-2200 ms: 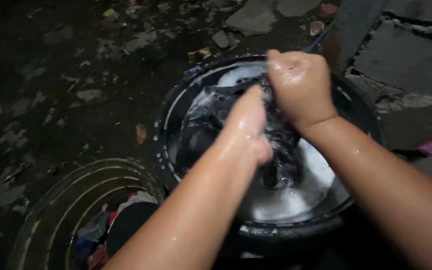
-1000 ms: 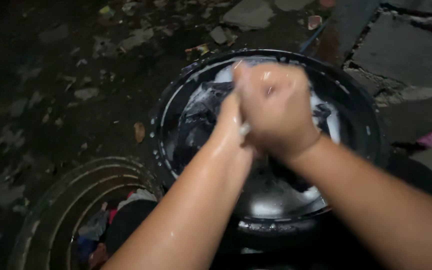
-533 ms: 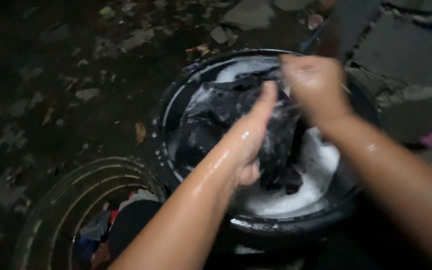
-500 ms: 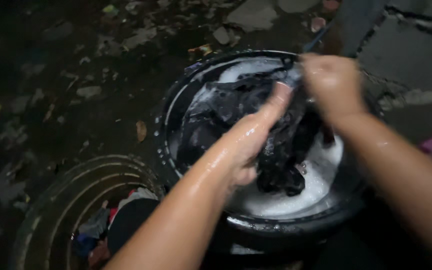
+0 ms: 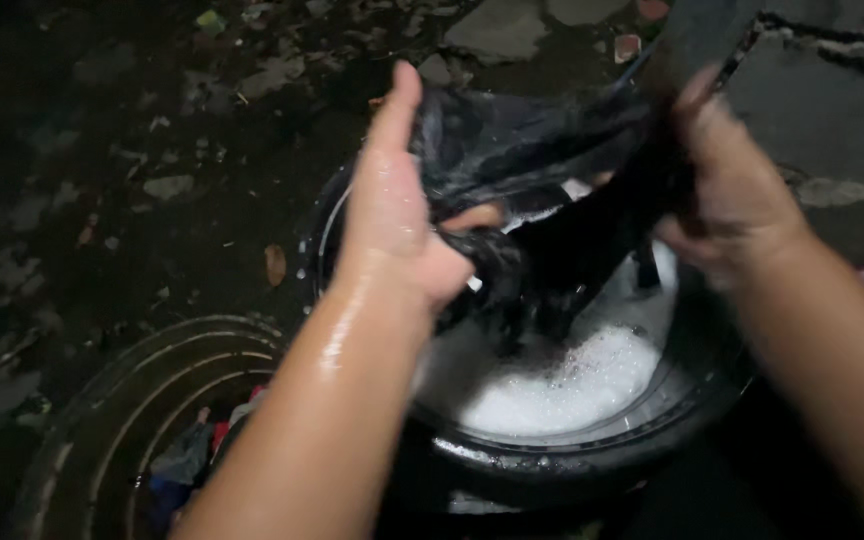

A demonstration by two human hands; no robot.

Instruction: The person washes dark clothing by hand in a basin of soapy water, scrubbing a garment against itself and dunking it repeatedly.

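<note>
Ground: dark wet dirt (image 5: 152, 150), strewn with stone chips, leaves and scraps; cracked concrete slabs (image 5: 832, 110) at the upper right.
Basin: round black wash basin (image 5: 572, 445) on the ground, right of centre; white suds (image 5: 562, 380) cover its bottom.
Garment: dark wet garment (image 5: 542, 190) lifted above the basin's far rim, its lower folds hanging down into the suds.
Left hand: left hand (image 5: 397, 215), wet, fingers pointing up, thumb and palm clamped on the garment's left edge.
Right hand: right hand (image 5: 742, 200), blurred, fingers closed on the garment's right edge, over the basin's right rim.
Second tub: ribbed dark tub (image 5: 122, 420) at the lower left, just beside the basin's near-left rim, holding mixed coloured laundry (image 5: 197, 455).
Open room: bare ground lies left of the basin and beyond the ribbed tub; both forearms cross the basin's near rim.
</note>
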